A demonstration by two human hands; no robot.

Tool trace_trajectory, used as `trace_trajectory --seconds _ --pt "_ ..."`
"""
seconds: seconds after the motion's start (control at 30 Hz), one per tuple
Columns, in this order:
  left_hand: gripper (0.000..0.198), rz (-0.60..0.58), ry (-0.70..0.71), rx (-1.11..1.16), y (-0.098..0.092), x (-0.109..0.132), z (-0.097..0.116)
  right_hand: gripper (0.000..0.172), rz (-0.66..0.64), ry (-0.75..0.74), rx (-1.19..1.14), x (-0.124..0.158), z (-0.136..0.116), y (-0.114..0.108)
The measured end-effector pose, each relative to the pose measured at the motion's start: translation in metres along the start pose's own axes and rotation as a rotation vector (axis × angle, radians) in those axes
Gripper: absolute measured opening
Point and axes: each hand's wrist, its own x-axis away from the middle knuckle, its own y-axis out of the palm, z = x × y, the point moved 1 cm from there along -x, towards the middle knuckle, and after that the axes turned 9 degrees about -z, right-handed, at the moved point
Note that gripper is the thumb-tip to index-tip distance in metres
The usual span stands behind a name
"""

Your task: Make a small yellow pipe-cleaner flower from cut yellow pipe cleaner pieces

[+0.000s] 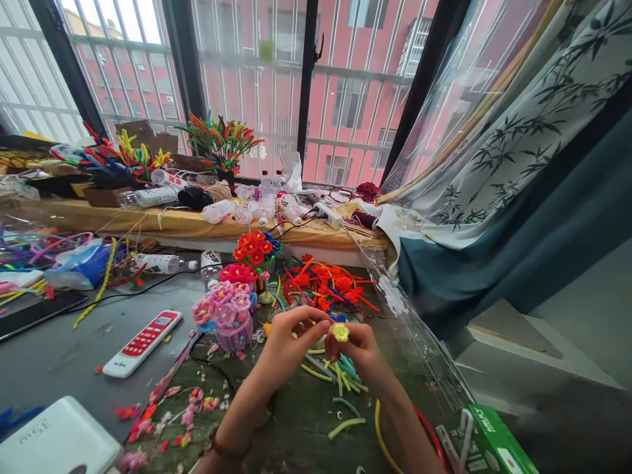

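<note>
Between my two hands is a small pale-yellow pipe-cleaner flower (340,332), held just above the table. My right hand (363,345) grips it from the right with the fingers curled round it. From the left, my left hand (296,332) is closed in a pinch of thumb and forefinger at the flower's edge; what exactly lies between those fingertips is too small to make out. Below the hands lie cut pale-yellow and teal pipe-cleaner pieces (340,376). A pot of pink and lilac pipe-cleaner flowers (234,322) stands left of my left hand.
Red pipe-cleaner flowers (328,283) are heaped behind my hands. A red-and-white remote (143,343), a white box-shaped device (59,438) and fluff scraps (190,411) lie to the left. A green box (498,441) stands at the lower right. Bottles (158,196) crowd the windowsill.
</note>
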Motion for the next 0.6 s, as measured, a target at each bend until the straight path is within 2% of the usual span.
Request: trace_trajectory --seconds 0.1,0.17,0.4,0.6 --pt "0.03 -0.098 -0.029 0.094 0.009 0.002 -0.009 0.059 -0.045 0.023 -0.04 0.008 0.008 -0.001" --pt "0.031 -0.119 -0.037 0.141 0.013 0.005 -0.014 0.061 -0.051 0.03 -0.063 0.011 0.01 0.0" --pt "0.028 0.012 -0.061 0.273 0.014 0.014 -0.025 0.043 0.061 0.04 -0.127 0.015 0.016 0.007" --pt "0.024 0.052 -0.045 0.311 0.017 0.019 -0.035 0.037 0.178 0.016 -0.155 0.017 0.033 0.012"
